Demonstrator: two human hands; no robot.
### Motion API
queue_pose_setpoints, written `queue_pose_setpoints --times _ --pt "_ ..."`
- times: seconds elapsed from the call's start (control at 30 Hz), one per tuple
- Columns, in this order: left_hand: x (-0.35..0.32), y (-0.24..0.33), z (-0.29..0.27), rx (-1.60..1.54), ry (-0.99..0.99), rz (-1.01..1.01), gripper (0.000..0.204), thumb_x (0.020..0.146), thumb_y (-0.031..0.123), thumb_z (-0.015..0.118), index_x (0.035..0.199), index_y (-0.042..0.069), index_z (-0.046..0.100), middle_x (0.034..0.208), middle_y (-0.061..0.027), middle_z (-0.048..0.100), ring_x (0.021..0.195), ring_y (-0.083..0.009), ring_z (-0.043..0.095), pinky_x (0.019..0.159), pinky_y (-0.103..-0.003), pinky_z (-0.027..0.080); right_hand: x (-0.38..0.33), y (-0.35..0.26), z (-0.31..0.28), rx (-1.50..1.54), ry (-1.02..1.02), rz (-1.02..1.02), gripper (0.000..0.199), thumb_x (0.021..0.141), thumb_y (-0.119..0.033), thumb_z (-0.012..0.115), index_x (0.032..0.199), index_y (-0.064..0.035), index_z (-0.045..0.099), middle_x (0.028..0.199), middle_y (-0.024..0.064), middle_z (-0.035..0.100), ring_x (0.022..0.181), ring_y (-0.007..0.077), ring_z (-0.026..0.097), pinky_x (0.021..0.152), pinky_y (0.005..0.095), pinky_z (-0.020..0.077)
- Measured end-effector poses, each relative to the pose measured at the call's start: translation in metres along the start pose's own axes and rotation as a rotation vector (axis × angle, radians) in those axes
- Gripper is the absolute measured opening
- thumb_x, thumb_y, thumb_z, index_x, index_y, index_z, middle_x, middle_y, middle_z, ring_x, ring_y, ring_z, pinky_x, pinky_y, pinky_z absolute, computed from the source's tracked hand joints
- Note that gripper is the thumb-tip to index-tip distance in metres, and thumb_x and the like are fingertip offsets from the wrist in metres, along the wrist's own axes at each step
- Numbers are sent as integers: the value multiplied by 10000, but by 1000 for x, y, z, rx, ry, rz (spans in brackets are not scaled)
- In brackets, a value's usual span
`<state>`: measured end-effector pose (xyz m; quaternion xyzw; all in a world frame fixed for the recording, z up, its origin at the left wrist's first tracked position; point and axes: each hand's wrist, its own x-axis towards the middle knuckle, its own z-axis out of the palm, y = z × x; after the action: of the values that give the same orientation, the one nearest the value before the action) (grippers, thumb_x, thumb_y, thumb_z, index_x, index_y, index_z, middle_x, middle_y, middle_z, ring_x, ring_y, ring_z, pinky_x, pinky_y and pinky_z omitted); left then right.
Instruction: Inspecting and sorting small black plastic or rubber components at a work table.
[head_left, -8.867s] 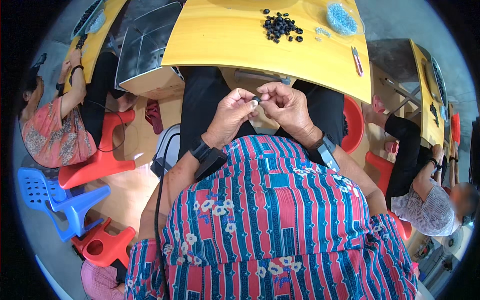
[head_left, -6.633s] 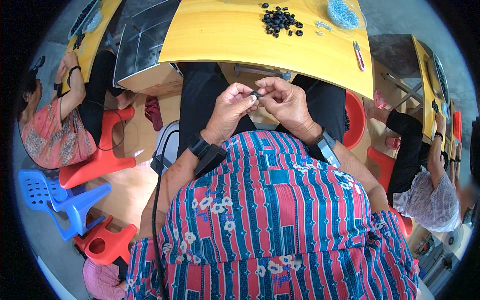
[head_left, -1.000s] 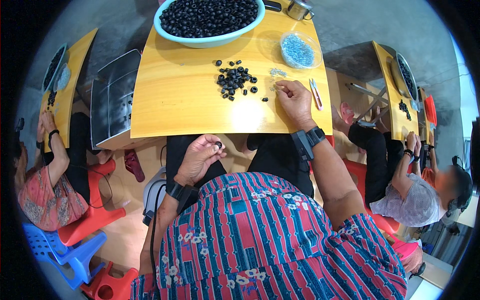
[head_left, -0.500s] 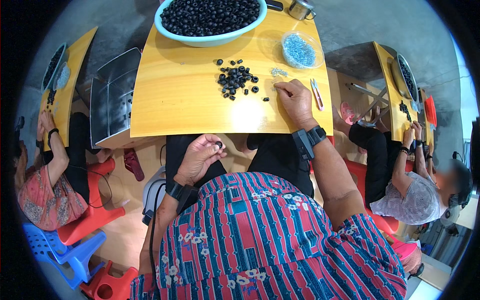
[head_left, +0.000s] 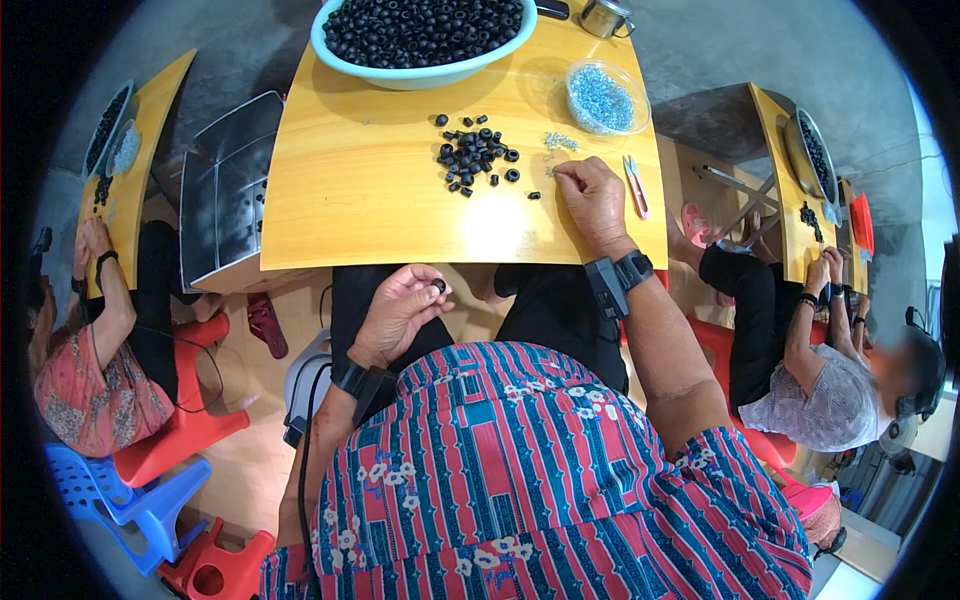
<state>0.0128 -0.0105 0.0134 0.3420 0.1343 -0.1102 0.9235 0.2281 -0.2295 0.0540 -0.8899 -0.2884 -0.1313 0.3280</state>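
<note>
A small black ring (head_left: pixel 438 286) sits pinched in the fingertips of the left hand (head_left: pixel 400 312). This hand is held over the person's lap, just below the near edge of the yellow table (head_left: pixel 370 200). Its fingers are curled in and closed on the ring.

The right hand (head_left: pixel 594 196) rests on the table top, off to the right. Its fingertips are pressed together on the wood, close to some tiny silver bits (head_left: pixel 558 143). It is too small to tell if the fingers hold one of them.

Just left of that hand lies a little pile of black rings (head_left: pixel 474 153). A clear bowl of small blue-grey bits (head_left: pixel 605 97) stands behind the hand. A pair of small pink snips (head_left: pixel 635 186) lies beside it on the right. At the far edge of the table is a big pale bowl (head_left: pixel 425 72) full of black rings.

Other people sit at tables on both sides.
</note>
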Motion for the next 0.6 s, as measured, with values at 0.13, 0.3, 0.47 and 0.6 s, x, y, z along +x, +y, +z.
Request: queue_pose_setpoints --times 0.13,0.3,0.47,0.6 --pt "1 0 0 2 5 -3 160 863 57 590 1013 40 536 899 -46 557 828 -118 552 865 -335 498 1 -2 -1 -5 -4 15 74 771 -54 657 824 -4 663 709 96 581 615 185 559 577 275 456" --pt "2 -2 0 7 5 0 154 868 58 582 1014 44 535 907 -47 557 827 -117 550 863 -332 495 1 -7 -4 123 34 79 86 763 -85 580 763 -30 645 770 151 617 781 328 579 727 406 464" --pt "2 -1 2 11 -9 4 151 876 55 566 1023 43 535 910 -48 556 823 -113 549 866 -324 491 1 -4 -4 102 6 81 84 758 -89 589 765 -25 644 807 152 630 790 326 583 740 397 465" --pt "2 -3 0 26 15 -2 176 880 63 565 1051 30 537 929 -56 563 820 -109 554 863 -319 494 -4 1 2 199 15 156 72 805 -51 642 855 1 643 766 57 611 703 110 559 644 228 451"
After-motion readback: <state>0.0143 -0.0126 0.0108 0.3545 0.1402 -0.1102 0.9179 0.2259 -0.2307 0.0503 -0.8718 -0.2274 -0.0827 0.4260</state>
